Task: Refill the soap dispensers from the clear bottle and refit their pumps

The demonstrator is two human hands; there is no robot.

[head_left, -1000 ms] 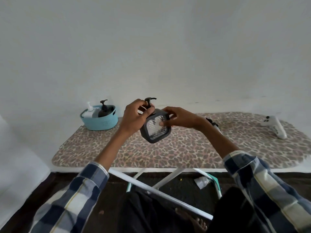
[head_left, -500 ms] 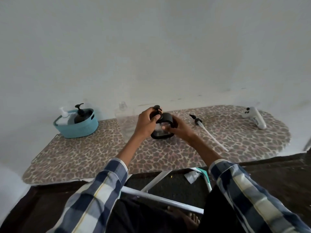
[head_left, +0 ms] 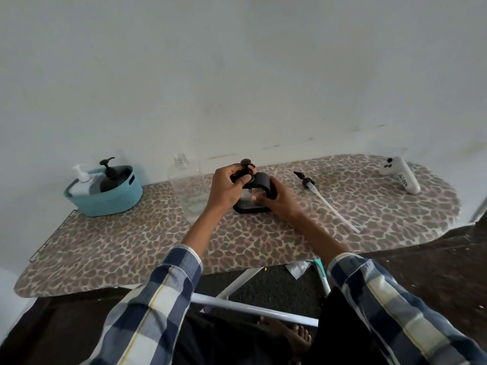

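Note:
A squat dispenser (head_left: 259, 184) with a black frame and clear ribbed sides stands on the leopard-print ironing board (head_left: 131, 243). My left hand (head_left: 228, 189) grips its black pump (head_left: 246, 164) at the top. Around the dispenser's body on the right, my right hand (head_left: 280, 201) is closed. Just left of my hands stands the clear bottle (head_left: 184, 188), uncapped and upright. A loose black pump with a long white tube (head_left: 326, 204) lies on the board to the right of my hands.
A teal basket (head_left: 110, 200) at the board's back left holds a white pump bottle (head_left: 81, 180) and a dark pump bottle (head_left: 109, 177). A white controller (head_left: 400, 177) lies at the far right. The wall runs close behind the board; white board legs (head_left: 253, 309) cross below.
The dispenser was held tilted in the air a second ago; it has come down onto the board and now stands upright. Both hands kept hold of it. The view has tilted downward.

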